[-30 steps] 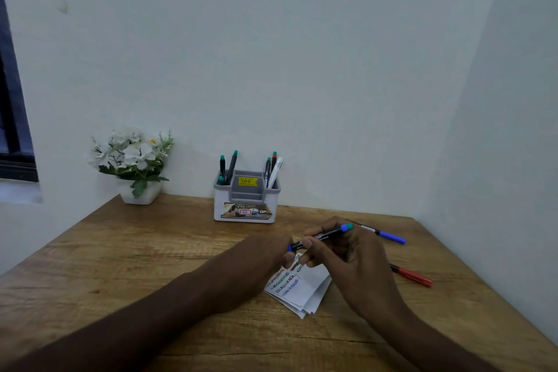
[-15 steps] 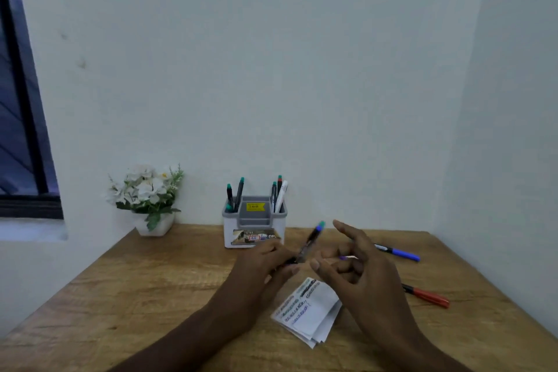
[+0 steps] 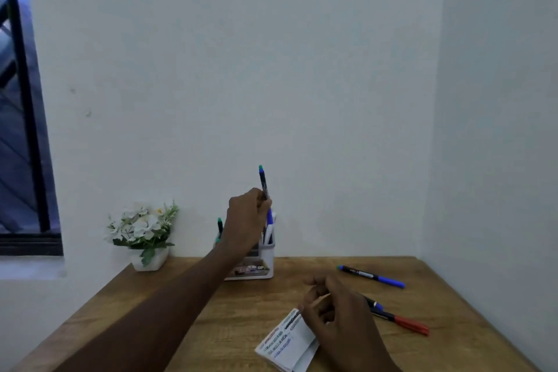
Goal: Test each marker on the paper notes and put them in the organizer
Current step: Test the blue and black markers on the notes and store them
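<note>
My left hand [image 3: 246, 216] grips a dark marker [image 3: 263, 181] with a green end, held upright just above the white organizer [image 3: 267, 257] at the back of the table. The organizer holds several markers; my arm hides most of it. My right hand [image 3: 335, 314] hovers with loosely curled fingers over the right side of the stack of paper notes [image 3: 287, 341], which carry coloured scribbles. A blue marker [image 3: 371, 276] and a red marker [image 3: 404, 322] lie on the table to the right. A blue-tipped marker [image 3: 374, 304] peeks out behind my right hand.
A small white pot of white flowers [image 3: 143, 235] stands at the back left of the wooden table [image 3: 211, 326]. White walls close the back and right. A dark window frame [image 3: 27, 130] is at the far left.
My left hand took the green-ended marker from in front of me and carried it up and back over the organizer. My right hand let go and sank toward the notes. The view tilted up.
</note>
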Tool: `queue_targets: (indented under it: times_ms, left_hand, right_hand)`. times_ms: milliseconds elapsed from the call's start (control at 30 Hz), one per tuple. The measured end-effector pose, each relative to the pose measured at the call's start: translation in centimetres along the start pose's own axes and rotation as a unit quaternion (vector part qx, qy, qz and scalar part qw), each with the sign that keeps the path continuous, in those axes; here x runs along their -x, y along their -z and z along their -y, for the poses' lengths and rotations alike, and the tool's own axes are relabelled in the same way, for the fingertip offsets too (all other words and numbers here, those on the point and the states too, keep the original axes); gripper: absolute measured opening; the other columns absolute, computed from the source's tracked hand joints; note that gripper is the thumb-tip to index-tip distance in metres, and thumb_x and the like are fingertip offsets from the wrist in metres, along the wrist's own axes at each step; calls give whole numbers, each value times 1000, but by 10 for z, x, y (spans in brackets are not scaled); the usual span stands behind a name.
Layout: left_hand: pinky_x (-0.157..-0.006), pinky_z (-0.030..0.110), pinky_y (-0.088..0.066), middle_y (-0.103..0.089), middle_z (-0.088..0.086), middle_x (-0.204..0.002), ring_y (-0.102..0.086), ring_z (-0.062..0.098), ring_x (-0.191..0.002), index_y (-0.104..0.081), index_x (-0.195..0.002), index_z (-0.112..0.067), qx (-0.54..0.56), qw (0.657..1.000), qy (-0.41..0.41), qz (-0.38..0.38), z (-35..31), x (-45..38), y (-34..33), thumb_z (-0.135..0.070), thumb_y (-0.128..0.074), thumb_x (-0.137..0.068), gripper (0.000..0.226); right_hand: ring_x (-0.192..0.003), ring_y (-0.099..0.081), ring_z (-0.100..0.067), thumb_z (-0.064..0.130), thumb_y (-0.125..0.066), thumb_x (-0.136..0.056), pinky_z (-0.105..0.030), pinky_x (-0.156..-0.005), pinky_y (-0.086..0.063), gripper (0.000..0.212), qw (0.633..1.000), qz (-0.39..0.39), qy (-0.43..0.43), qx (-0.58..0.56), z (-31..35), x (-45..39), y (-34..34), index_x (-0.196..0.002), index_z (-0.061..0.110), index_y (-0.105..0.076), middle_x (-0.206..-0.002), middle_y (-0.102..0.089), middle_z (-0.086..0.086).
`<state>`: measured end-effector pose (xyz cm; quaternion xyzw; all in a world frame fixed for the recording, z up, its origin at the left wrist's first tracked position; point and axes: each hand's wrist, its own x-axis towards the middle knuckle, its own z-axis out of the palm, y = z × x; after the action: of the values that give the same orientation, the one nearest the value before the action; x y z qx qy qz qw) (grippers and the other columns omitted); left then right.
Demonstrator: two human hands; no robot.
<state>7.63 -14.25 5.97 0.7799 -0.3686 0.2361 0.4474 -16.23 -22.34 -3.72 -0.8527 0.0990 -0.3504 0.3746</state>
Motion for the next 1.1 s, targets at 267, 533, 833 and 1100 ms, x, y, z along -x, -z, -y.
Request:
queue_targets:
  times_ms: [267,533,833,1100]
  left_hand:
    - [-76,43,-56,-65,12,-70,-67,29,-77,-64,-71,-2,-126,986,55,95,22,0,-25,-25,-67,-97,35]
    - [-98,37,-49,-63,9,-122,-58,25,-116,-65,-131,-9,-100,991,-54,68,7,50,1,-31,-75,-95,44]
    - [-79,22,-48,-64,-24,-104,-59,3,-96,-70,-114,-46,19,948,-101,302,7,156,43,-62,-66,-91,28]
    - [-75,12,-43,-63,-28,-110,-59,-3,-102,-70,-119,-48,32,936,-138,323,19,160,24,-57,-70,-93,27]
  right_hand:
    - [-88,-72,0,41,-74,-89,-15,-71,-56,19,997,-10,26,72,-5,-6,11,-100,51,-61,-92,-74,22]
    - [-81,-69,1,13,-73,-93,-9,-72,-53,19,982,1,3,190,-21,-16,24,-92,32,-73,-86,-72,19]
    - [-94,-68,-16,40,-75,-94,-30,-70,-46,16,897,72,-83,428,-17,-33,69,-95,25,-74,-100,-72,3]
    - [-102,-70,-23,27,-68,-99,-30,-73,-52,12,846,110,-131,505,-17,-30,76,-108,20,-74,-114,-71,-5]
